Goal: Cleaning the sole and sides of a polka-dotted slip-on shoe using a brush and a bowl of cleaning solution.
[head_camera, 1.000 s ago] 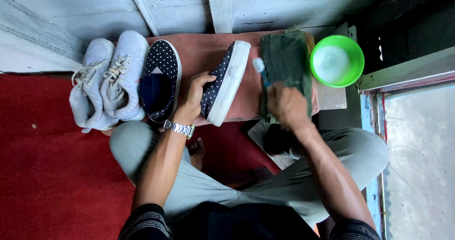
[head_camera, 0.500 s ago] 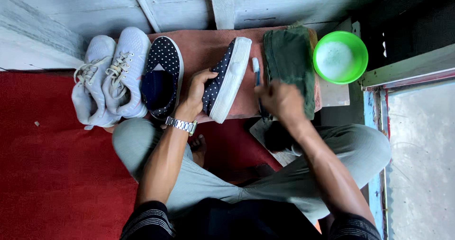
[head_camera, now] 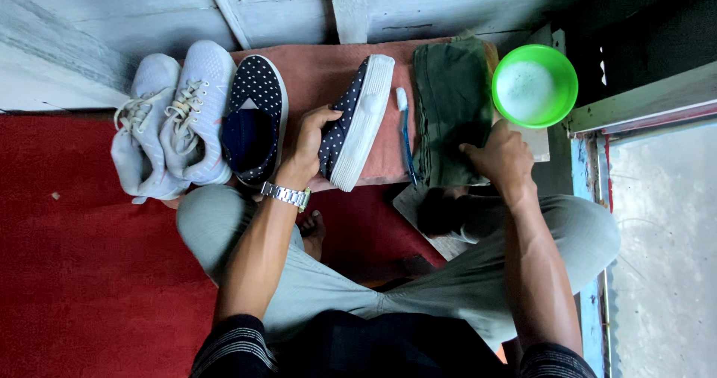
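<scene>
Change: since half a second ago I see the right hand (head_camera: pixel 502 156) has slid down off the top of the green cloth (head_camera: pixel 448 109) to its near edge; the left hand (head_camera: pixel 312 135) has not shifted.
Red mat (head_camera: pixel 82 273): biggest thing around, spread left of the cloth, under the crossed legs.
Green cloth: folded, lying on the reddish board (head_camera: pixel 321 75); my landmark.
Dotted shoe (head_camera: pixel 357 120): left of the cloth, tipped on its side, left hand clasped round its upper.
Second dotted shoe (head_camera: pixel 255 120): further left, flat, sole down.
White sneakers (head_camera: pixel 173 120): furthest left of the cloth.
Green bowl (head_camera: pixel 535 85): just right of the cloth, soapy water inside.
Right hand: fingers pressed on the cloth; whether they pinch it, I cannot tell.
Toothbrush (head_camera: pixel 404 135): between shoe and cloth, untouched.
</scene>
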